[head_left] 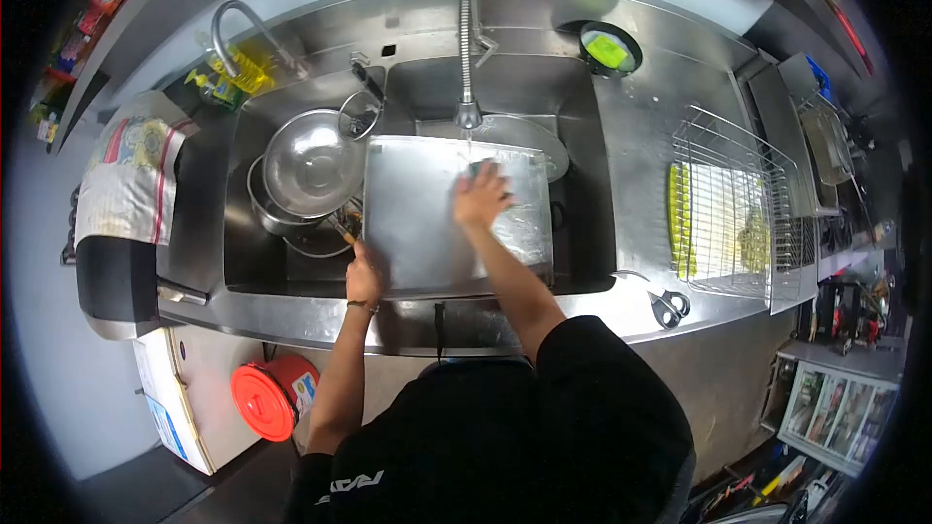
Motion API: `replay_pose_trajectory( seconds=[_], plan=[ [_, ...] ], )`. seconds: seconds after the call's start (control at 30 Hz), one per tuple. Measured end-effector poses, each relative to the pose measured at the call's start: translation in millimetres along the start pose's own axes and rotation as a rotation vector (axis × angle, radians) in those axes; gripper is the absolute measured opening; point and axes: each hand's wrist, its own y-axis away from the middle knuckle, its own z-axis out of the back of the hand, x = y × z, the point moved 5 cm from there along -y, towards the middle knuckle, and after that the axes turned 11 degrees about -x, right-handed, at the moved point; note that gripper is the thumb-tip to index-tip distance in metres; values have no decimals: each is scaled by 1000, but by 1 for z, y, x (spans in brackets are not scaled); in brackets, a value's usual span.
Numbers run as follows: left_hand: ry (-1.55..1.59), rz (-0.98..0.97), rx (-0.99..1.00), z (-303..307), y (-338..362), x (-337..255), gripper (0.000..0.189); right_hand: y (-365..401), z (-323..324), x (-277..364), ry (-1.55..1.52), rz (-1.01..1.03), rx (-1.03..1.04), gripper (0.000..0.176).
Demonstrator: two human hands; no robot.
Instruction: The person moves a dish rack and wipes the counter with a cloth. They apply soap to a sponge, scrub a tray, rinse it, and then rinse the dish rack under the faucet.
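A flat rectangular metal tray [417, 204] lies over the right basin of the double sink, its surface shiny and wet on the right. My left hand [363, 277] grips the tray's lower left edge, the fingers partly hidden. On the tray's upper right part, my right hand [482, 196] presses a dark green scouring pad [475, 168], mostly covered by the fingers and slightly blurred. Just above this hand hangs the spring tap [469, 112], with a thin stream of water below it. A round pan lid or dish [551, 150] shows behind the tray.
In the left basin are a metal bowl [313, 163] and a pot [282, 223]. A black bowl [621, 37] with a green sponge stands at the back right. Scissors [670, 309] lie near the front edge, beside a wire dish rack [733, 204]. Soap bottles [248, 73] stand at back left.
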Motion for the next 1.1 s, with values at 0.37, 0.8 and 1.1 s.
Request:
replay_pose_trajectory(
  seconds=[0.37, 0.8, 1.1],
  plan=[
    [32, -9, -47, -1, 1, 0, 34, -26, 3, -66, -27, -91, 28, 65],
    [71, -25, 6, 3, 3, -7, 34, -71, -11, -69, -8, -300, -87, 68],
    [67, 59, -70, 2, 6, 0, 34, -72, -15, -32, -80, -105, -46, 59]
  ],
)
